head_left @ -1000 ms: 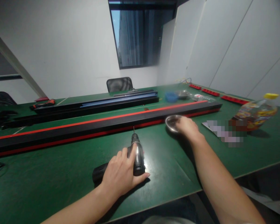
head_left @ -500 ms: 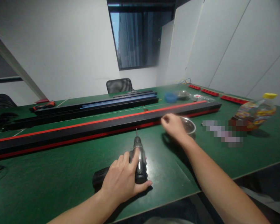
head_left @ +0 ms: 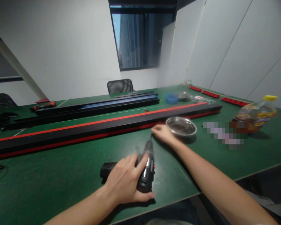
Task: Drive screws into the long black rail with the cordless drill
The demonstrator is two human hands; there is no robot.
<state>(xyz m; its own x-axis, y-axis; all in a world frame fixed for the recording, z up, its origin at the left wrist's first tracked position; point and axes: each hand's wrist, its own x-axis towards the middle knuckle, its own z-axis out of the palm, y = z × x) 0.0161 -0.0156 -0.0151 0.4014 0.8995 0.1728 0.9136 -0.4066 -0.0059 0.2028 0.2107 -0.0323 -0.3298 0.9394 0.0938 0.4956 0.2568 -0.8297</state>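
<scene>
A black cordless drill (head_left: 147, 175) lies on its side on the green table, its bit aimed away from me. My left hand (head_left: 125, 178) is wrapped over its body from the left, the thumb behind it. Right at the tip of the bit, my right hand (head_left: 162, 133) has its fingertips pinched together; whatever they hold is too small to make out. Just beyond that hand stands a round metal bowl (head_left: 194, 129) with small dark pieces inside. A long black bar with red edges (head_left: 103, 125) stretches across the table behind the drill.
More dark bars (head_left: 121, 104) and blue strips lie farther back. A bottle with a yellow cap (head_left: 255, 115) leans at the right, near a blurred-out patch. A blue bowl (head_left: 172, 98), red strips (head_left: 210, 93) and an orange-black tool (head_left: 45, 105) sit along the far side.
My right hand has moved left and down from the metal bowl to the drill bit. The drill, under my left hand, has shifted right and slightly nearer to me.
</scene>
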